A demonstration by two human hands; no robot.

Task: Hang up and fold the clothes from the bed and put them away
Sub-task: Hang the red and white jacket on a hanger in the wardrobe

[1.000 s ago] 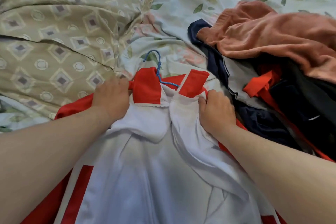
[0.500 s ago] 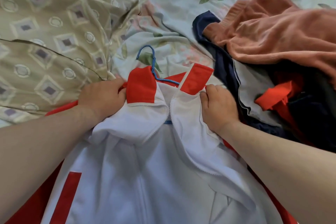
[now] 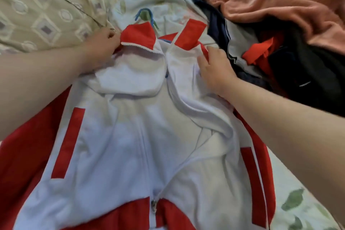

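Lying on a leaf-print sheet (image 3: 298,207), a red-and-white jacket (image 3: 130,145) is spread beside a pile (image 3: 280,5).
Its shoulders are gripped by the left hand (image 3: 103,45) and right hand (image 3: 214,71), fingers curled into the cloth; a blue hanger (image 3: 143,12) is seen at the collar.

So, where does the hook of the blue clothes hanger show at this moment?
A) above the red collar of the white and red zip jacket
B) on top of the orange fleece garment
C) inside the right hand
A: the hook of the blue clothes hanger pokes out just above the red collar of the white and red zip jacket.
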